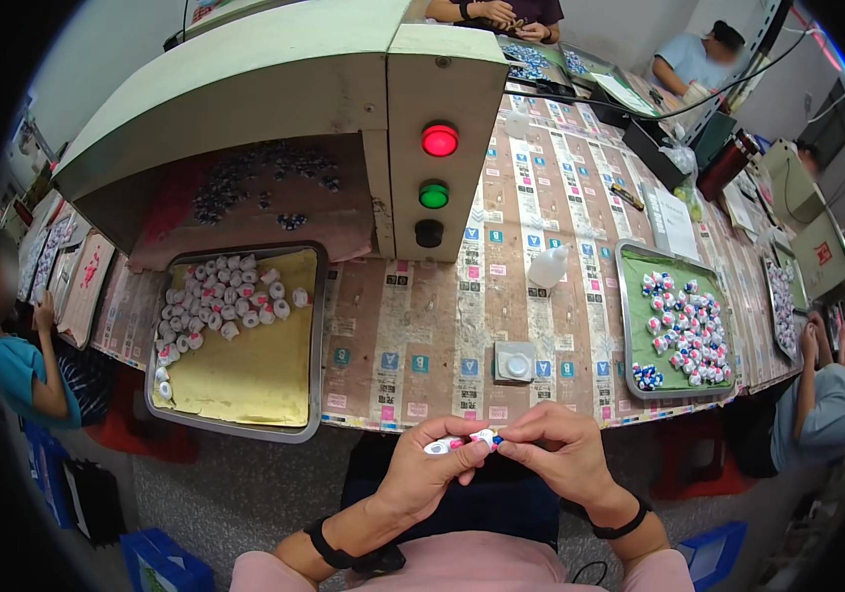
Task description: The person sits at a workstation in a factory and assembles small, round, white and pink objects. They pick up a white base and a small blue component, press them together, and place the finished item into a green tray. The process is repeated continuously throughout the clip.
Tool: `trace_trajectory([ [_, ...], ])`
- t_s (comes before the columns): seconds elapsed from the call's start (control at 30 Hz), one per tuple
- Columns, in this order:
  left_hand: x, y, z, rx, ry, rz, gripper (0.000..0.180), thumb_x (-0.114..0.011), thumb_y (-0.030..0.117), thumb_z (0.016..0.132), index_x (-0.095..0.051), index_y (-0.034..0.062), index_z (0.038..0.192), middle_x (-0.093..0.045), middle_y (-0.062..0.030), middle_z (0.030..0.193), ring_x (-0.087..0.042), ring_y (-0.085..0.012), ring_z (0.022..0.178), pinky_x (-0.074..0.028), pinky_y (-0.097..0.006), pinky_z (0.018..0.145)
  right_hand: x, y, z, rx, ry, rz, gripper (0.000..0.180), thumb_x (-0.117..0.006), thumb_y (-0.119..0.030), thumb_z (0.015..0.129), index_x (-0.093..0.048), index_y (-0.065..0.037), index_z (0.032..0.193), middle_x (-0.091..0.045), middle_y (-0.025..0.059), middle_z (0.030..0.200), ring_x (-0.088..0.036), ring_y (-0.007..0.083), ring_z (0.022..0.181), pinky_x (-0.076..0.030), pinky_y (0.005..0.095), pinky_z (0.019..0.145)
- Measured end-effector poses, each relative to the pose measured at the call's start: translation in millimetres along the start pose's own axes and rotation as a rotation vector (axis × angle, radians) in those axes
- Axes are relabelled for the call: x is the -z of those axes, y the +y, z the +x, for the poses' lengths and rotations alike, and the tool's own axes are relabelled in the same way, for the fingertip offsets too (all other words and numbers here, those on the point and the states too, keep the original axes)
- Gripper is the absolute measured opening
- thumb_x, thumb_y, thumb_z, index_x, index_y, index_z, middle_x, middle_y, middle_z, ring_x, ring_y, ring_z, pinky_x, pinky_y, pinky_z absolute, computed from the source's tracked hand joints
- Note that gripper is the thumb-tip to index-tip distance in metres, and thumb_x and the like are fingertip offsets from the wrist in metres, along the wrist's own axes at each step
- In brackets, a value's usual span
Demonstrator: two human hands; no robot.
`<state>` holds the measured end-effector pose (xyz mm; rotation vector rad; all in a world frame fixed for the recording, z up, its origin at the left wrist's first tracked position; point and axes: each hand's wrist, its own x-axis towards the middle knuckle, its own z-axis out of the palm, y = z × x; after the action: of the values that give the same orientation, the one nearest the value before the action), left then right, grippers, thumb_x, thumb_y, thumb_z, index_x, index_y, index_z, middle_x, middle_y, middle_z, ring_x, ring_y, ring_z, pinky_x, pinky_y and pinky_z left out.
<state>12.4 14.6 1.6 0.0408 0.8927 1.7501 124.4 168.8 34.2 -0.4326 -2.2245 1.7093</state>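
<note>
My left hand (429,470) and my right hand (552,452) meet just below the table's near edge. Together they pinch a small white plastic part (469,443) with pink and blue bits; the left fingers hold its white end, the right fingertips touch its blue end. Up to the left, a metal tray (316,335) with a yellow liner holds several white round parts (215,301). To the right, a second tray (629,345) with a green liner holds several finished white, blue and pink pieces (687,331).
A cream machine housing (274,89) with a red light (439,140), green light (433,195) and black button (429,233) stands at the back. A small squeeze bottle (548,266) and a small square dish (515,361) sit mid-table. Other people sit left, right and far back.
</note>
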Motion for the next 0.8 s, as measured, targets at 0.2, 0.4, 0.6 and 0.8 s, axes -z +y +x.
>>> trace_trajectory([
  [0.2,2,-6,3,-0.006,0.039,0.098,0.021,-0.065,-0.002,0.083,-0.060,0.0000,0.103,-0.062,-0.0097,0.086,-0.058,-0.0125,0.069,-0.045,-0.022,0.051,0,9,-4,-0.006,-0.003,0.045,0.013,-0.073,-0.004,0.077,-0.071,-0.003,0.089,-0.066,0.0084,0.084,-0.062,0.0156,0.079,-0.048,0.0261,0.069],
  [0.4,-6,-5,6,0.089,-0.080,-0.069,0.024,-0.060,-0.003,0.086,-0.058,-0.0018,0.110,-0.062,-0.0123,0.093,-0.060,-0.0145,0.073,-0.046,-0.023,0.052,20,-1,-4,-0.161,-0.102,0.404,0.014,-0.068,-0.005,0.083,-0.067,0.001,0.096,-0.063,0.0045,0.086,-0.060,0.0116,0.083,-0.048,0.0247,0.073],
  [0.6,-7,2,12,0.137,0.008,-0.254,0.020,-0.054,0.004,0.090,-0.056,0.0020,0.109,-0.059,-0.0154,0.104,-0.055,-0.0150,0.071,-0.043,-0.023,0.050,95,12,3,-0.213,0.414,0.119,0.011,-0.064,-0.004,0.085,-0.065,-0.001,0.096,-0.067,0.0045,0.090,-0.062,0.0098,0.080,-0.049,0.0235,0.073],
  [0.8,-6,8,3,0.158,-0.191,-0.096,0.014,-0.054,0.005,0.090,-0.055,0.0007,0.103,-0.059,-0.0217,0.111,-0.054,-0.0155,0.061,-0.041,-0.022,0.046,201,63,34,-0.215,0.469,-0.448,0.013,-0.068,-0.006,0.079,-0.065,0.001,0.089,-0.067,0.0053,0.076,-0.061,0.0085,0.067,-0.049,0.0234,0.060],
])
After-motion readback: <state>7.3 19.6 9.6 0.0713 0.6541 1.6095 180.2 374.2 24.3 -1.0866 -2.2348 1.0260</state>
